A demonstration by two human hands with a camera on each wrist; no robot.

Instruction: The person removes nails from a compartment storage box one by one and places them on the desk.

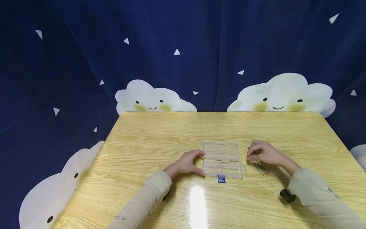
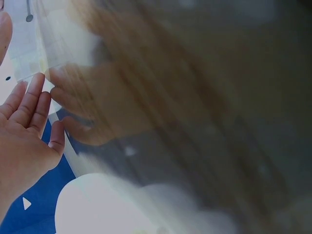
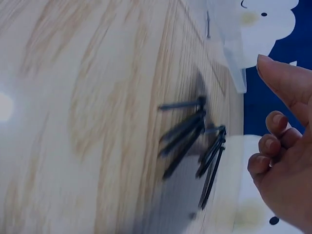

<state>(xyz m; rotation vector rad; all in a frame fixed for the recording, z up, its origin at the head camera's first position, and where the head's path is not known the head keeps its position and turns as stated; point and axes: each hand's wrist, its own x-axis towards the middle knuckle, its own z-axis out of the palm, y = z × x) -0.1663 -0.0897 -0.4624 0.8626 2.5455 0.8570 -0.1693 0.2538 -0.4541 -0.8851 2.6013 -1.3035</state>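
Observation:
A clear plastic case [image 1: 220, 149] stands unfolded on the table, with a blue latch [image 1: 221, 179] at its near edge. Several short, thin metal pieces [image 1: 222, 162] lie in its near half. My left hand [image 1: 188, 162] touches the case's left side, thumb and fingers spread along it; the left wrist view shows straight fingers [image 2: 31, 105] against the edge. To the right, my right hand [image 1: 264, 153] hovers over dark, headed metal pins [image 1: 261, 168], screws or nails. Two bunches of these pins [image 3: 185, 150] appear in the right wrist view, apart from the loosely bent fingers, which hold nothing visible.
The wooden table [image 1: 154, 130] reaches back to a dark blue curtain [image 1: 177, 31] printed with clouds and triangles. Black wrist gear [image 1: 287, 195] sits under the right sleeve. Light glares off the table's near middle.

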